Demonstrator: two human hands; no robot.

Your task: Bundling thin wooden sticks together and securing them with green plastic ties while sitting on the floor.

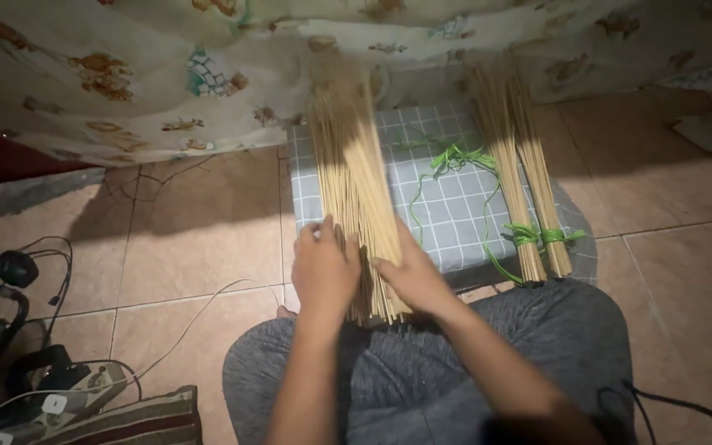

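Two bare hands meet at the centre of the head view, both on one loose bundle of thin bamboo sticks. Tiled floor fills most of the view, with a patterned curtain hanging across the 12 o'clock edge. The person's grey-clad lap occupies the 6 o'clock edge. A grey checked cushion lies on the floor at centre, just beyond the lap, and carries the sticks.

The loose bundle runs from the curtain at 12 o'clock down to the hands, its near ends overhanging the cushion's near edge. The left hand rests on the bundle's 9 o'clock side, fingers curled over the sticks. The right hand presses against the 3 o'clock side, fingers closed against the sticks, so the bundle is clasped between the two hands.

At 2 o'clock from the hands, well apart from them, two tied stick bundles lie side by side on the cushion, bound near their lower ends with green string. More loose green string lies on the cushion between the loose bundle and the tied ones.

At 8 o'clock, on the floor, sit a power strip and dark cables.
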